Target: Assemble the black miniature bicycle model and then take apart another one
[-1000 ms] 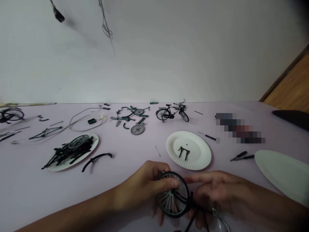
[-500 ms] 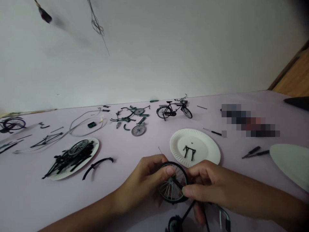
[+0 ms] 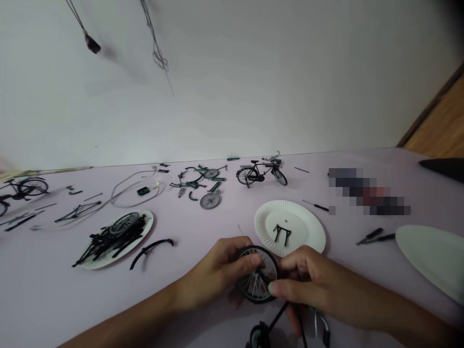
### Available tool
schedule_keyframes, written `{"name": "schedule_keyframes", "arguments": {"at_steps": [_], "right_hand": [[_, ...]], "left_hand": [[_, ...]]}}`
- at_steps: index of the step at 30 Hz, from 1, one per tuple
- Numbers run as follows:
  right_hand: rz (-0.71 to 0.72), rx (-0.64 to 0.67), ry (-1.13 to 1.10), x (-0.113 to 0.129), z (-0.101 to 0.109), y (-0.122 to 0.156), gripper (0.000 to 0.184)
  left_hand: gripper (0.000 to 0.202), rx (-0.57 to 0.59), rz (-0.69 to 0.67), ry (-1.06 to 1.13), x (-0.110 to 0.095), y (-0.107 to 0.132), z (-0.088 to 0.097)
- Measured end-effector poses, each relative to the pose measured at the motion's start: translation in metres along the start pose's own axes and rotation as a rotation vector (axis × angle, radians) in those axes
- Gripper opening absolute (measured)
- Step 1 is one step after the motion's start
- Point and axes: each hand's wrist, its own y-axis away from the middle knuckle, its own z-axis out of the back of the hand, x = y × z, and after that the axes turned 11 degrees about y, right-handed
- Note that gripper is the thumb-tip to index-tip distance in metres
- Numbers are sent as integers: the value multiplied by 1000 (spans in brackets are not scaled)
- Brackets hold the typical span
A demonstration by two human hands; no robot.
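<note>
- Black-rimmed spoked wheel (image 3: 258, 285) from a model bicycle was what I had in view at the bottom centre, held upright and slightly tilted between both hands, just in front of a paper plate (image 3: 306, 232).
- On my feed, the left hand (image 3: 221, 270) closed around the wheel's left side, with its fingers (image 3: 253, 261) curled over the rim and spokes.
- The right hand (image 3: 311, 280) gripped the wheel's right side, with its fingers (image 3: 273, 290) pressed against the rim.
- Below the hands I saw black struts (image 3: 279, 316) and a small wheel (image 3: 259, 336); I could not tell whether they joined the held wheel.
- That plate carried a small black part (image 3: 282, 234).
- To the left on the lilac counter (image 3: 65, 309), I saw a second plate (image 3: 147, 224) heaped with black parts, with a curved fender (image 3: 150, 249) beside it.
- Farther back stood a finished model bicycle (image 3: 261, 174), near scattered green parts (image 3: 197, 181).
- On the right lay a screwdriver (image 3: 315, 206), a small black-handled tool (image 3: 373, 237) and a third plate (image 3: 431, 261).
- One object (image 3: 368, 191) was too pixelated for me to identify.
</note>
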Motion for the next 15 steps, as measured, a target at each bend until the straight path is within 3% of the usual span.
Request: {"name": "schedule_keyframes", "arguments": {"at_steps": [15], "right_hand": [[10,28,-51,1,2,0,27]], "left_hand": [[33,24,44,-19,-5,2,4]]}}
